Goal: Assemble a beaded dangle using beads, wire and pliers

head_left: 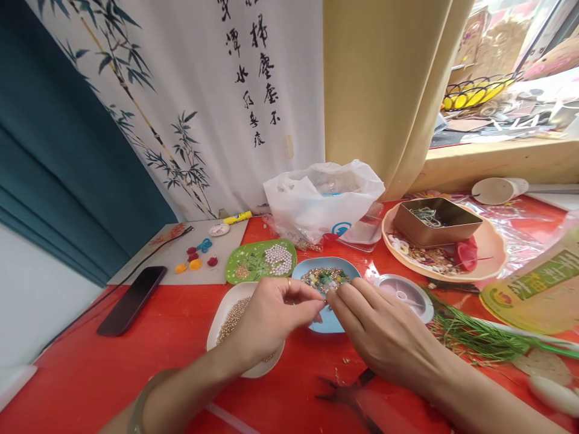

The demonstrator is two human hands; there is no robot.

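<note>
My left hand (275, 310), with a ring on one finger, pinches thumb against forefinger just above the near part of a blue dish (326, 327). Fingertips almost meeting it, my right hand (377, 319) is also closed in a pinch. Whatever sits between the fingers is too small to make out. Mixed green, white and gold beads (324, 277) lie in the blue dish. Partly behind my left hand stands a white dish (215, 319) of small gold beads (233, 318). Dark-handled pliers (339, 392) rest on the table below my right hand.
A green tray (235, 256) holds white and gold beads. Behind are a white plastic bag (316, 199) and a peach plate (495, 253) bearing a metal tin (441, 223). A phone (132, 300) lies left; a clear round case (423, 301) and green strands (479, 334) lie right.
</note>
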